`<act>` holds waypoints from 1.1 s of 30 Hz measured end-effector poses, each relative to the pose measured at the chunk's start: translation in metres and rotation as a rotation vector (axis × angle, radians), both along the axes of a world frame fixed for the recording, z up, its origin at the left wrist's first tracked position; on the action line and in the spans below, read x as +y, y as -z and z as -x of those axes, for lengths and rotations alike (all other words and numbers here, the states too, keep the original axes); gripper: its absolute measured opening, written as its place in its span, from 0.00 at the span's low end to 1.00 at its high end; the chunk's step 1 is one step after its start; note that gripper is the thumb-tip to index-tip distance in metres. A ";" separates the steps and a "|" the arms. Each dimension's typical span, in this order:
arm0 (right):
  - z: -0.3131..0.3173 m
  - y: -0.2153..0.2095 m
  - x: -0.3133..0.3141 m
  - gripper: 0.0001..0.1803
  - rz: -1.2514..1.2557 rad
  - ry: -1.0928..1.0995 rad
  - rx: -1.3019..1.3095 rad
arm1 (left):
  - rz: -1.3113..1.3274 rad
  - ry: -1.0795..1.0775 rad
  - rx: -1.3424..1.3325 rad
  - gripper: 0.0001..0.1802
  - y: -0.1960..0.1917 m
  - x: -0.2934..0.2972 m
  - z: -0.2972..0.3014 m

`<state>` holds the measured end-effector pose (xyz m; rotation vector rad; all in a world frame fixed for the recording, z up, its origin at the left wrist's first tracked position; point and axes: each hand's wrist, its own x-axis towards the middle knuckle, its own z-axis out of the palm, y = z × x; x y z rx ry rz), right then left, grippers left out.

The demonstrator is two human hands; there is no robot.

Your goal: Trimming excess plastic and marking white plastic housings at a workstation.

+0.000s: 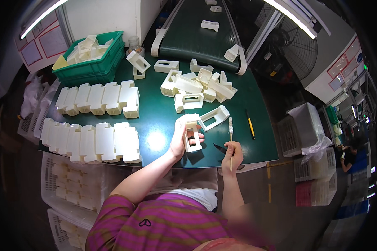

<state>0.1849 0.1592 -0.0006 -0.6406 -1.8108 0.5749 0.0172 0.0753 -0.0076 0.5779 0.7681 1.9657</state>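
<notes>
From where I stand, the cream plastic frame (191,124) is in the left hand (178,139), which is curled round it, fingertips showing past its far side; the right hand (233,154) is closed on a thin stick (231,138) with a white wrapped tip (231,125), and a dark blade (218,147) points from it toward the left hand; I'd turn that blade aside before the hands meet, steady the frame by its outer walls and work the tip lightly; another frame (223,112) lies just beyond and between the hands; a yellow-barrelled tool (250,126) lies right of the right hand; neat rows (88,142) stand left of the left.
</notes>
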 end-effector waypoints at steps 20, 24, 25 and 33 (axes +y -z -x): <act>-0.008 0.010 -0.003 0.14 0.107 -0.102 0.067 | 0.012 0.052 -0.042 0.23 -0.006 -0.003 0.001; -0.008 0.011 -0.002 0.15 0.126 -0.124 0.116 | 0.028 -0.014 -0.015 0.23 -0.012 -0.002 -0.002; -0.008 0.011 -0.002 0.15 0.124 -0.131 0.121 | 0.029 -0.013 -0.013 0.23 -0.013 -0.003 -0.002; -0.009 0.010 0.001 0.15 0.091 -0.163 0.197 | 0.064 0.030 0.026 0.27 -0.013 -0.005 -0.003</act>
